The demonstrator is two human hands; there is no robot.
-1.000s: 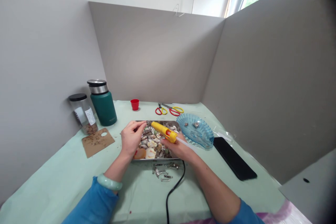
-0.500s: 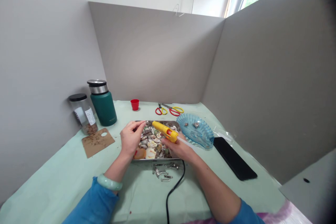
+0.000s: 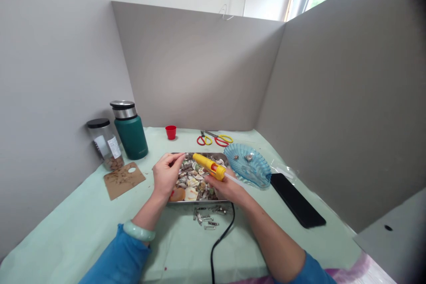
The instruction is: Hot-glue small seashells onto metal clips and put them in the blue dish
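Observation:
My right hand [image 3: 229,185] is wrapped round a yellow hot glue gun [image 3: 209,166], its nozzle pointing left and a pale glue stick [image 3: 237,180] sticking out of its back end. My left hand [image 3: 166,171] is pinched closed above the left side of a metal tray [image 3: 199,203]; whatever is between the fingertips is too small to make out. Many small shells [image 3: 193,182] fill the tray beneath both hands. Just in front of it lie several silver pin backs [image 3: 206,218]. The gun's black cord [image 3: 218,242] runs toward me.
A blue shell-shaped dish [image 3: 249,168] holds a few small pieces. Behind the tray are two pairs of scissors [image 3: 221,140] and a red cup [image 3: 171,132]. At left stand a green bottle [image 3: 131,137], a jar [image 3: 106,146] and a stained board [image 3: 123,183]. A black phone-like slab [image 3: 297,202] lies right.

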